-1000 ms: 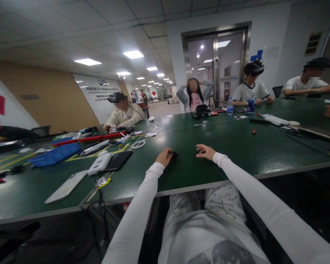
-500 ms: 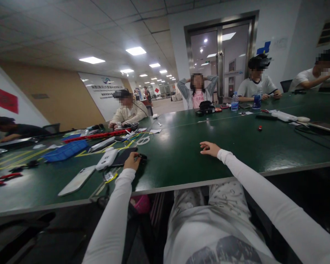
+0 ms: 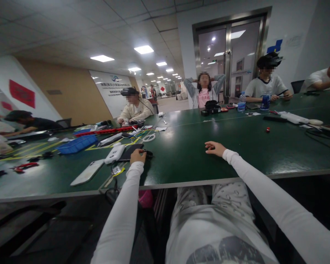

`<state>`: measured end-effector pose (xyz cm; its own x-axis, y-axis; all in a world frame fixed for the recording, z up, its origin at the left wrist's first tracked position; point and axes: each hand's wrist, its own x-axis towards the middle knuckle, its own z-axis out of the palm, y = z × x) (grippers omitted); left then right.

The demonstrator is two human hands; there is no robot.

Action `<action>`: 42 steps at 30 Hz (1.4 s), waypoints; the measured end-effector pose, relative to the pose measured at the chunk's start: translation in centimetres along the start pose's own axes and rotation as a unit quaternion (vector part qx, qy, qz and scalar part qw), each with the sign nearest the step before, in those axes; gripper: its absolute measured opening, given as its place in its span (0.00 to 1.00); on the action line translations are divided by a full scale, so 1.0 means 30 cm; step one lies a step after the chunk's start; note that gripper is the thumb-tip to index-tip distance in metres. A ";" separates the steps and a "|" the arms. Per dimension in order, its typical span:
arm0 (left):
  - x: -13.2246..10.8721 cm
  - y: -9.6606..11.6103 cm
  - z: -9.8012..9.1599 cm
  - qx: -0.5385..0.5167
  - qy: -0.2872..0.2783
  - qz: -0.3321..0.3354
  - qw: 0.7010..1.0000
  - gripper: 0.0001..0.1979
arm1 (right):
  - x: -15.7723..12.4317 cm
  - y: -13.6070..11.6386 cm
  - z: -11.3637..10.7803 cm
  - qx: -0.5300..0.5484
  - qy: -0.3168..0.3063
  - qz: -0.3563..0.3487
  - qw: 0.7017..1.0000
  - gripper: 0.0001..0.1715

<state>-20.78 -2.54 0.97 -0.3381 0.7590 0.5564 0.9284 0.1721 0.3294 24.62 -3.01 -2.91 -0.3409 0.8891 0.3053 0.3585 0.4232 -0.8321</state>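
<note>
My left hand (image 3: 138,156) is at the near side of the green table (image 3: 181,161), its fingers curled round one end of a small black object (image 3: 149,155). What kind of object it is cannot be made out. Beside that hand lie a dark flat pad (image 3: 129,152) and a white rounded device (image 3: 115,152). To the right, my right hand (image 3: 215,149) holds nothing. Its fingers are apart and slightly bent, just over or resting on the bare tabletop.
A pale phone (image 3: 88,172) lies near the front left edge. Further left are a blue tray (image 3: 77,144) and red-handled pliers (image 3: 25,167). A coil of white cable (image 3: 149,137) and a wrench (image 3: 165,122) lie farther back. Several people sit around the table; bottles (image 3: 241,102) stand at the back right.
The view has turned a little to the left, so everything appears shifted right. Both hands keep nearly the same pose, the left still at the black object.
</note>
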 end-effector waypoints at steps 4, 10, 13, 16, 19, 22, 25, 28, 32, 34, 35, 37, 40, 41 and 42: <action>-0.003 0.007 -0.001 0.012 -0.008 0.006 1.000 0.12 | 0.009 0.013 0.006 0.005 0.006 -0.002 1.000 0.30; -0.010 0.020 -0.011 0.016 -0.015 0.014 1.000 0.12 | 0.012 0.022 0.010 -0.003 0.007 -0.009 1.000 0.30; -0.008 0.020 -0.010 0.022 -0.020 0.007 1.000 0.13 | 0.012 0.026 0.009 -0.005 0.006 -0.011 1.000 0.30; -0.004 0.015 -0.005 0.024 -0.023 -0.002 0.999 0.14 | 0.013 0.028 0.008 -0.008 0.002 -0.010 1.000 0.30; -0.002 0.011 -0.003 0.022 -0.025 -0.006 0.999 0.14 | 0.012 0.023 0.005 -0.007 -0.002 -0.008 1.000 0.30; -0.005 0.013 -0.006 0.020 -0.026 -0.002 0.999 0.14 | 0.009 0.013 0.003 -0.002 -0.003 -0.002 1.000 0.30; -0.009 0.019 -0.013 0.017 -0.026 0.001 1.000 0.14 | 0.006 0.006 0.002 0.000 -0.002 0.005 1.000 0.30; -0.012 0.024 -0.017 0.012 -0.027 0.005 1.000 0.13 | 0.004 0.001 0.002 -0.003 -0.003 0.004 1.000 0.30; -0.008 0.021 -0.013 0.006 -0.036 0.019 0.999 0.13 | 0.004 -0.001 0.003 -0.002 0.001 0.006 1.000 0.29; -0.005 0.017 -0.008 -0.002 -0.042 0.026 0.999 0.14 | 0.004 0.000 0.004 -0.001 0.001 0.006 1.000 0.29; -0.004 0.015 -0.005 -0.005 -0.045 0.027 0.999 0.14 | 0.005 0.001 0.004 -0.001 0.000 0.006 1.000 0.29; -0.002 0.013 -0.002 -0.010 -0.052 0.025 0.998 0.14 | 0.007 0.005 0.005 -0.001 -0.002 0.006 1.000 0.29; -0.001 0.013 0.000 -0.012 -0.059 0.020 0.998 0.14 | 0.009 0.010 0.004 0.000 -0.004 0.007 1.000 0.29; -0.001 0.013 0.000 -0.013 -0.059 0.019 0.998 0.13 | 0.009 0.010 0.003 0.000 -0.004 0.007 1.000 0.29; -0.001 0.013 0.001 -0.014 -0.059 0.018 0.998 0.13 | 0.009 0.010 0.003 0.001 -0.003 0.007 1.000 0.28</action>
<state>-20.40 -2.48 1.07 -0.2817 0.8335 0.4753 0.9347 0.1266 0.3321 24.56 -2.66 -3.13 -0.3418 0.8936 0.2910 0.3612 0.4108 -0.8371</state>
